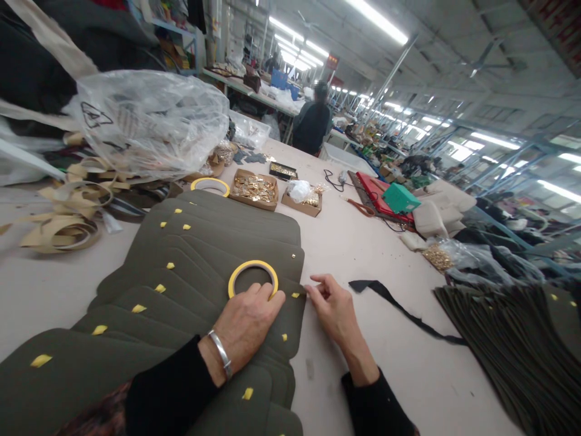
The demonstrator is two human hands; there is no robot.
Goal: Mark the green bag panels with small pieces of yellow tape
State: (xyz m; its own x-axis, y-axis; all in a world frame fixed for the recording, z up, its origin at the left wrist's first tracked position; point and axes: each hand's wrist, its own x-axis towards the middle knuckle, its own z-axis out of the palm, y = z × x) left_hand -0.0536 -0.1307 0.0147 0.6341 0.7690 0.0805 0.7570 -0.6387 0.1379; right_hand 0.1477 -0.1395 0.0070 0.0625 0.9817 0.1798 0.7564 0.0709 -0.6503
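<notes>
big workshop, strip lights (376, 21) overhead, long rows of cluttered benches in bg; another person (311, 124) in dark clothes sits by a far bench. nearer, a pale tabletop (333, 248) fills most of the view. on its l. side: puffed clear plastic bag (154, 121) & curled tan strips (68, 233). at far edge of the panels: spare tape roll (209, 179) lying flat, box of gold pcs (254, 189), & just beside it a second box (302, 206) w/ white plastic on top. farther r.: red tray (370, 192) w/ green box (401, 198) on it. near r.: dark strip (379, 287) running toward a stack of dark green pcs (503, 345).

olive panels (204, 242) lie fanned & overlapping under & around the l. hand, w/ small yellow tabs (160, 289) dotted on them. l. hand (249, 318), metal bangle at wrist, is above the panels, fingers closed on near rim of the yellow tape roll (231, 281), which tilts up beyond the knuckles. r. hand (331, 306) is just r. of it, at panels' r. edge, nr a yellow tab; thumb & index close together, fingertips at the edge, can't tell if they pinch anything.
</notes>
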